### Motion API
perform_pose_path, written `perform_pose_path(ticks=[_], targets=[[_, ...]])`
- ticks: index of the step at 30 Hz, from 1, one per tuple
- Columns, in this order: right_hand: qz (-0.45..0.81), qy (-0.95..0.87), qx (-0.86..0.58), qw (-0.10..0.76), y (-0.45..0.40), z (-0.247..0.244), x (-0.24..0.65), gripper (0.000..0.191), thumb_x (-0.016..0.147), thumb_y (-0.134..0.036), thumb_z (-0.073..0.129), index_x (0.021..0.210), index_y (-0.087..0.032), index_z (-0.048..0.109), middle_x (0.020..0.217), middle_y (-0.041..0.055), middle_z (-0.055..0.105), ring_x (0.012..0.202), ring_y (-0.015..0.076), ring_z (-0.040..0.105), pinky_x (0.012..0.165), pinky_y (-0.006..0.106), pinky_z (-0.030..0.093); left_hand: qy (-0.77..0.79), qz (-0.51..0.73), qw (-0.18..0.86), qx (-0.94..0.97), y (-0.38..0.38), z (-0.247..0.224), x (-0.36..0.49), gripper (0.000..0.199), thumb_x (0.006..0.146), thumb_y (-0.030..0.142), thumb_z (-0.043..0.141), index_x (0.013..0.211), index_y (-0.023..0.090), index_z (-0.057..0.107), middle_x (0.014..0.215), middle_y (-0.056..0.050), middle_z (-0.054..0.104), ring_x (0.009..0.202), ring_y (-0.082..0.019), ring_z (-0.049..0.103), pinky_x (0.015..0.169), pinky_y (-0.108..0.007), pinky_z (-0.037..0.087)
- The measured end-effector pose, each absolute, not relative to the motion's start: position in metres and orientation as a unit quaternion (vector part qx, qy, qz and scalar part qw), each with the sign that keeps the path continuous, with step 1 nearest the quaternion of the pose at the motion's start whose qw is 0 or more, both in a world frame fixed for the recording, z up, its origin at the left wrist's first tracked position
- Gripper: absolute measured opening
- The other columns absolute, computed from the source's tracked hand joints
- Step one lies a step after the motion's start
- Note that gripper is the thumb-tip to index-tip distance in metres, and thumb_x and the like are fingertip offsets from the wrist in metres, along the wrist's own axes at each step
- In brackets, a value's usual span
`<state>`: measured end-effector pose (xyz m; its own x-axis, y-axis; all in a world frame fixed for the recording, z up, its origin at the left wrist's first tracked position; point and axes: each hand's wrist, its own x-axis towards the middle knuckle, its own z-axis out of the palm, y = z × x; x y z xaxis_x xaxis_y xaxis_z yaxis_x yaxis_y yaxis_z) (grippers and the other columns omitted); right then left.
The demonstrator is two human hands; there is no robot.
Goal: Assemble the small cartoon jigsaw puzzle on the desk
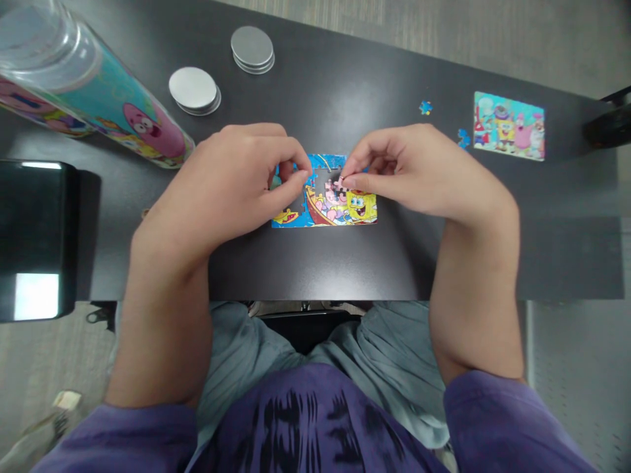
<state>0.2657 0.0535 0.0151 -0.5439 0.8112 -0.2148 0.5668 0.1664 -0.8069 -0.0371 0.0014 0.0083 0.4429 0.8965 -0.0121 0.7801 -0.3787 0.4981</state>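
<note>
Beneath the person's arms, a dark tabletop is stretching, and a partly filled jigsaw is lying flat between the hands. From where I'm standing, the right hand is pinching a small pink piece over it. The left hand is bringing thumb and forefinger close together; whether they're gripping anything, I can't tell. Loose blue pieces are lying near a picture card.

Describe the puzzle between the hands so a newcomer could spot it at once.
Start at the dark table and look between the left hand and the right hand. The jigsaw there is a partly built rectangle with a blue background and a yellow square face toward its right end. Dark gaps between its pieces set it apart from the picture card farther right, which shows none.
</note>
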Motion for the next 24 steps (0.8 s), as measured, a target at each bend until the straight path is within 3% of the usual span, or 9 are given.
perform_pose_path(ticks=[4, 16, 21, 24], targets=[[0.450, -0.755, -0.459, 0.131, 0.054, 0.011, 0.262, 0.023, 0.101, -0.050, 0.111, 0.096, -0.035, 0.095, 0.103, 0.0055, 0.096, 0.111, 0.0370, 0.088, 0.090, 0.050, 0.072, 0.512, 0.131, 0.227, 0.818, 0.002, 0.008, -0.037, 0.041, 0.116, 0.055, 0.056, 0.123, 0.034, 0.090, 0.119, -0.010, 0.087, 0.110, -0.036, 0.079, 0.094, -0.052, 0.058], [0.451, -0.749, -0.467, 0.131, 0.052, 0.013, 0.260, 0.019, 0.098, -0.043, 0.113, 0.095, -0.035, 0.096, 0.100, 0.0044, 0.094, 0.109, 0.0367, 0.085, 0.089, 0.049, 0.070, 0.512, 0.111, 0.219, 0.823, 0.003, 0.012, -0.037, 0.045, 0.118, 0.054, 0.052, 0.129, 0.032, 0.091, 0.123, -0.012, 0.090, 0.116, -0.039, 0.083, 0.103, -0.056, 0.062], [0.465, -0.748, -0.452, 0.142, 0.058, 0.016, 0.277, 0.012, 0.103, -0.037, 0.109, 0.101, -0.035, 0.097, 0.106, 0.0041, 0.095, 0.102, 0.0322, 0.083, 0.090, 0.047, 0.067, 0.523, 0.121, 0.232, 0.811, 0.001, 0.011, -0.036, 0.044, 0.118, 0.055, 0.055, 0.128, 0.031, 0.091, 0.123, -0.012, 0.088, 0.114, -0.039, 0.082, 0.103, -0.055, 0.059], [0.433, -0.748, -0.467, 0.189, 0.067, 0.019, 0.302, 0.013, 0.101, -0.028, 0.107, 0.098, -0.033, 0.095, 0.097, 0.0041, 0.092, 0.091, 0.0271, 0.077, 0.083, 0.045, 0.061, 0.526, 0.123, 0.227, 0.810, 0.000, 0.009, -0.037, 0.046, 0.120, 0.055, 0.053, 0.129, 0.027, 0.089, 0.122, -0.012, 0.083, 0.105, -0.035, 0.077, 0.097, -0.051, 0.052]])
